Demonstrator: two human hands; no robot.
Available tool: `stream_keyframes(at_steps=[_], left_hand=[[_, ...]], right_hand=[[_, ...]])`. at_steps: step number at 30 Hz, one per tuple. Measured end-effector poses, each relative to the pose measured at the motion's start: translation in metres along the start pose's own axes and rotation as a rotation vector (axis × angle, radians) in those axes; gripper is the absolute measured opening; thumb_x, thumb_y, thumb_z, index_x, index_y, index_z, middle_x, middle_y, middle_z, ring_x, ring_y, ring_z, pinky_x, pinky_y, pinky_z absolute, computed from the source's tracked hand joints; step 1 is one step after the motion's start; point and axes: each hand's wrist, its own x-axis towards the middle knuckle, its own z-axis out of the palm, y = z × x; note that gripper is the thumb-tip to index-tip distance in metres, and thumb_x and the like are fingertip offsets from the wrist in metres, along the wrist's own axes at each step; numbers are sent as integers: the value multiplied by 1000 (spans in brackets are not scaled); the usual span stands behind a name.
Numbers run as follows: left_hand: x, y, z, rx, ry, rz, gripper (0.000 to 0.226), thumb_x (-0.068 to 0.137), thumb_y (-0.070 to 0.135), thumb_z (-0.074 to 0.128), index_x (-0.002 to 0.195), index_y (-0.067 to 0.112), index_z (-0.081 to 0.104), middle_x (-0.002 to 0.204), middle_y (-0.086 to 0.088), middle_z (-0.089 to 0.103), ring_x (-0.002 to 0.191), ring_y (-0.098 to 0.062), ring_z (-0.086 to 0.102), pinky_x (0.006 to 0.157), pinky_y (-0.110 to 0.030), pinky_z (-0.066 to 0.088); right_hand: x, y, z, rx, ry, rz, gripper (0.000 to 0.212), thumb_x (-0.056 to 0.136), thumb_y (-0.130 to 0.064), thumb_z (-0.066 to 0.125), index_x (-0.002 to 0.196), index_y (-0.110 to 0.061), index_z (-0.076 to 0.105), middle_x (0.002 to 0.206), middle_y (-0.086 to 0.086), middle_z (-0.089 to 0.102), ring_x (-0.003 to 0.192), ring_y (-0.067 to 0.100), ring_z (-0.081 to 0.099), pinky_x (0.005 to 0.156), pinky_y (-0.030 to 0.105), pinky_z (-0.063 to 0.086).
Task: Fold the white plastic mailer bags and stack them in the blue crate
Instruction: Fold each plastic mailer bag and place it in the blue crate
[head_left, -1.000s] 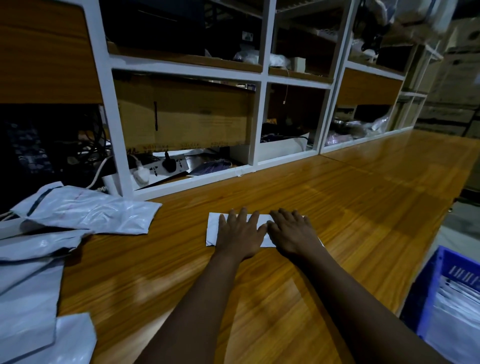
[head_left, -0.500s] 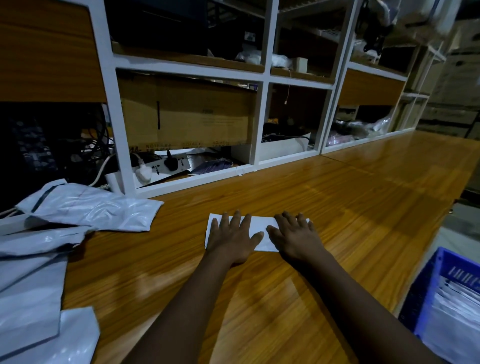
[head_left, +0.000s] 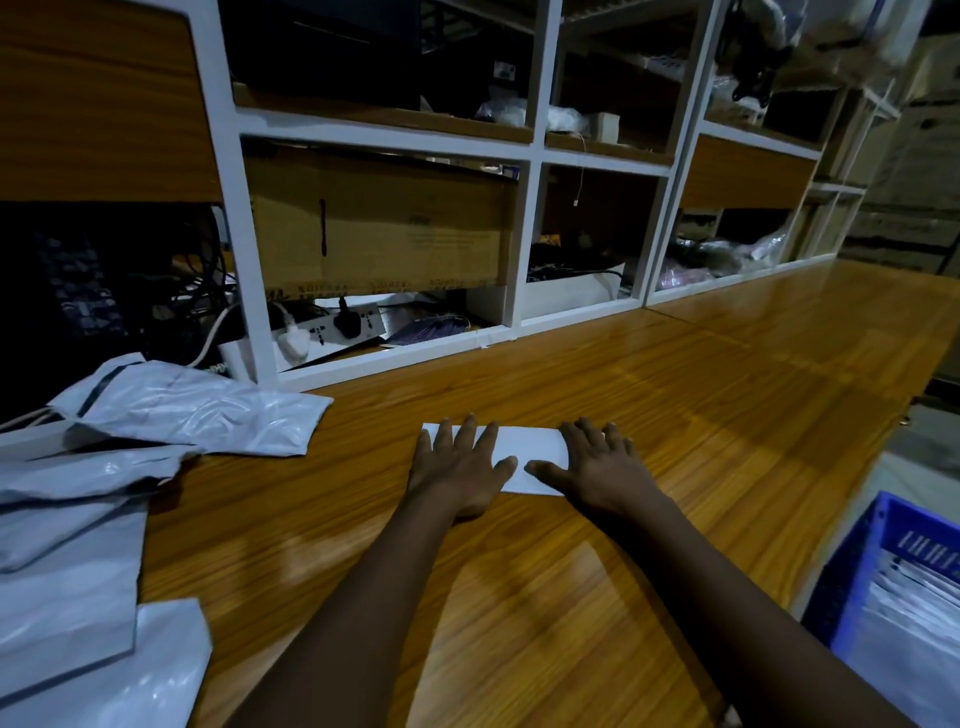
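Item: one folded white mailer (head_left: 531, 457), lying mid-worktop (head_left: 649, 395), nearer the shelf-side edge. I am pressing it flat with left hand (head_left: 457, 470) and right hand (head_left: 597, 470), fingers straight and spread, one on each end. Risk: the slick plastic springing open on release, or sliding on the glossy wood. Blue crate (head_left: 852, 582) is sitting below the right edge, seemingly part-filled; unfolded bags (head_left: 197, 410) are waiting at the left edge.

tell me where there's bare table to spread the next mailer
Bare wood runs right of the right hand along the table, between the shelf unit and the blue crate. Another free patch lies between the left forearm and the loose mailers. The left end is crowded with those mailers; mid-table, the left hand and right hand press the folded mailer.
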Motion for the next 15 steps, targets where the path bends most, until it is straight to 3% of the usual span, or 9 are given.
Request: stream_keyframes(at_steps=[8,11,15], left_hand=[[-9,-18,-4,-31,-24,-59,84,90,78,17,157,31,-5,165,-4,-12,151,-30,-12,120,-50,-6],[-14,-23,-4,-37,-14,-70,86,89,79,17,157,31,-5,165,-5,-13,151,-28,-12,120,-51,-6],[-16,-21,-2,-31,38,-67,81,92,75,17,158,30,1,166,-7,-7,152,-28,-8,119,-55,-6]], right_hand=[[-7,4,2,39,18,67,109,71,-93,11,158,-26,4,166,8,0,152,33,0,118,58,3],[-14,12,8,65,37,103,87,90,-80,10,158,-27,3,166,10,-2,152,31,-1,116,61,1],[-15,18,16,-75,69,109,65,100,-60,10,155,-26,17,164,15,10,149,44,6,111,72,10]])
